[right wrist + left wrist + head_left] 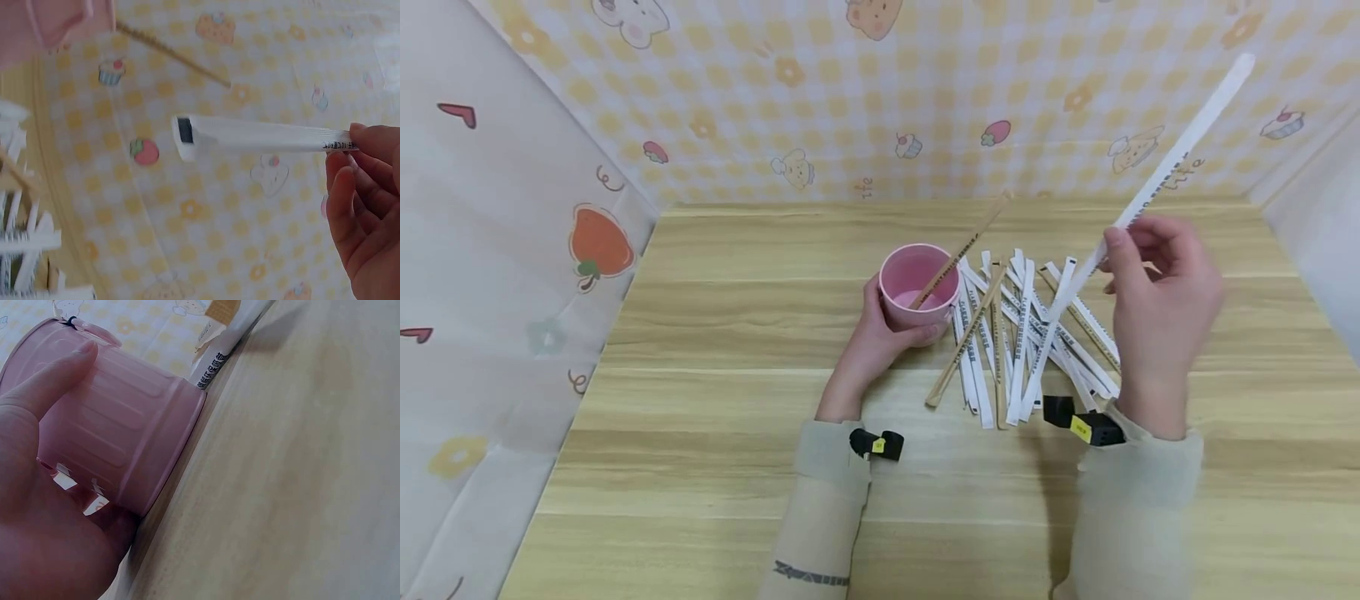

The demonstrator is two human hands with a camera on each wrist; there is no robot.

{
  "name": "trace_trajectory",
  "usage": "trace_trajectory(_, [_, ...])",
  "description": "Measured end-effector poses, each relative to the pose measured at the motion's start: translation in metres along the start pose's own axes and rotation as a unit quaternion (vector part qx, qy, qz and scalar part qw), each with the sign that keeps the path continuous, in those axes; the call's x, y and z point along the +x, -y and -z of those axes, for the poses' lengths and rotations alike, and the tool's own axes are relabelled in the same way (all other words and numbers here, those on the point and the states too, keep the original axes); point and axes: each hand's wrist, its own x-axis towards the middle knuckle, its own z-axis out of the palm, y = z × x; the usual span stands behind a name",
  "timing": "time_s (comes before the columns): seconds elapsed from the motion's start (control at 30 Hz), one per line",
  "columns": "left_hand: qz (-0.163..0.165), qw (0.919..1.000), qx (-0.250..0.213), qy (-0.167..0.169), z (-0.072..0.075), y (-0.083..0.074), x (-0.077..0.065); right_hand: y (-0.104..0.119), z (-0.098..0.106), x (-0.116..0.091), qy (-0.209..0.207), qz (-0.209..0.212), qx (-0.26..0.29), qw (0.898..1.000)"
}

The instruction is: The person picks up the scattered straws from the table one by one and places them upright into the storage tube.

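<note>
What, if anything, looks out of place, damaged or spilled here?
Nothing looks spilled or damaged. The one untidy thing is the pile of straws, crisscrossed at odd angles on the table beside the pink cup. The brown straw slanting in the cup and the white straw pinched in the right hand look ordinary.

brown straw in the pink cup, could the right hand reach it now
Probably yes: the brown straw sticks out above the pink cup with its upper end uncovered, and the left hand grips the cup's other side. But the right hand pinches a white straw, so it may need freeing first.
</note>
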Motion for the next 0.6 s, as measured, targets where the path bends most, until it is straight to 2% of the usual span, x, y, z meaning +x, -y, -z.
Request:
trace_trajectory(0.17, [0.001,1.0000,0.004,-0.001,0.000,-0.001,-0.001,0.012,-0.015,-0.005,0.017,0.031,0.065,0.997])
trace_trajectory(0.37, [0.000,1.0000,0.006,-0.001,0.001,0.000,-0.001,0.021,-0.031,-0.007,0.045,0.025,0.116,0.992])
trace_trajectory(0.5, [-0.004,1.0000,0.006,0.001,0.001,0.000,0.000,0.027,-0.040,-0.007,0.058,0.022,0.128,0.990])
trace_trajectory(0.6, [-0.008,0.9999,0.007,0.001,0.002,0.000,0.000,0.028,-0.047,-0.009,0.069,0.029,0.113,0.991])
